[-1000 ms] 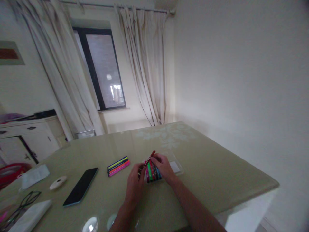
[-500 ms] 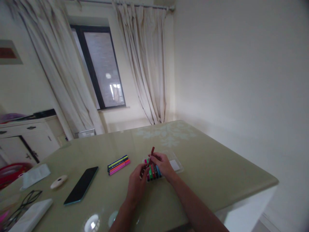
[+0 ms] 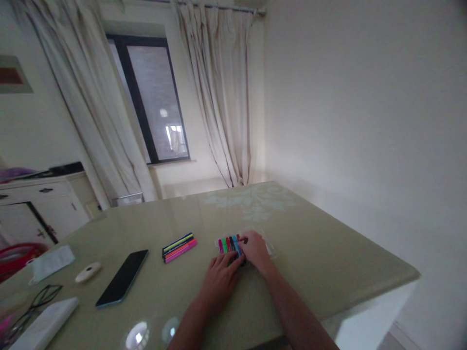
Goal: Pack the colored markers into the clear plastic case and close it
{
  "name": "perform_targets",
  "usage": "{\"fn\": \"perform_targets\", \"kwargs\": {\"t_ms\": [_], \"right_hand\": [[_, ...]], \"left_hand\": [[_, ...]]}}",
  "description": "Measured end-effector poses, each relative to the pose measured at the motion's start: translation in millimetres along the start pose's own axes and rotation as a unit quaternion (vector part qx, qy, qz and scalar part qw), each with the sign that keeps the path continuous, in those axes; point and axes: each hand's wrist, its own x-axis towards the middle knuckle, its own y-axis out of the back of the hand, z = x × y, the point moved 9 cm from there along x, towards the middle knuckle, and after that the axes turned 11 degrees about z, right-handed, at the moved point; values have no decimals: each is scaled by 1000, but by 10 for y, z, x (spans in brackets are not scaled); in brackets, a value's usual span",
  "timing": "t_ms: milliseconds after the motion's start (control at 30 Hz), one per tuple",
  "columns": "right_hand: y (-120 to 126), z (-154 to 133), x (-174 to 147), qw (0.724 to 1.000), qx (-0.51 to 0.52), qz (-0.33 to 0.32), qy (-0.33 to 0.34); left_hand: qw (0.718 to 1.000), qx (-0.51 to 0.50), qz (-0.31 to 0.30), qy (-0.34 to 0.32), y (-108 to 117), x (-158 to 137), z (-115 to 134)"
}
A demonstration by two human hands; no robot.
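Observation:
A row of felt-tip markers (image 3: 225, 244) in several colours lies in a clear plastic case (image 3: 272, 251) on the table. My left hand (image 3: 221, 279) rests palm down over the near ends of the row, fingers stretched out and touching the markers. At the right end of the row, the bent fingers of my right hand (image 3: 255, 249) are closed around a dark red-brown marker (image 3: 238, 237), mostly hidden by the hand. Left of the case, another small group of markers (image 3: 179, 247), yellow, orange and pink among them, lies side by side on the tabletop.
A phone (image 3: 122, 278) lies on the glossy green table (image 3: 328, 253). Farther left are a white oval object (image 3: 88, 272), a pale sheet (image 3: 52, 263), glasses (image 3: 45, 296) and a white block (image 3: 47, 324). Two round shiny things (image 3: 137, 335) sit near the front edge.
The dark red-brown marker has come down from upright between my hands to the right end of the row. My left hand has flattened over the markers; my right hand has shifted slightly right.

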Motion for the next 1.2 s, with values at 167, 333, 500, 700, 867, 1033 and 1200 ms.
{"fn": "perform_targets", "kwargs": {"t_ms": [167,333,500,700,867,1033,1200], "right_hand": [[-28,49,-25,999,-27,-28,-19],[-61,110,-21,998,-21,-47,-32],[-17,123,14,999,-1,-20,-31],[79,33,25,998,61,31,-2],[82,-59,4,993,109,41,5],[-112,-475,-157,948,302,-77,58],[-117,-559,-168,883,461,-90,-9]], "left_hand": [[1000,11,-3,5,-24,-10,16],[999,-37,14,7,-25,15,-32],[962,69,148,219,358,-112,-905],[881,229,138,390,664,-545,-1496],[911,105,164,363,591,-409,-1405],[904,-205,273,257,500,-106,-945],[893,-304,249,221,414,168,-470]]}}
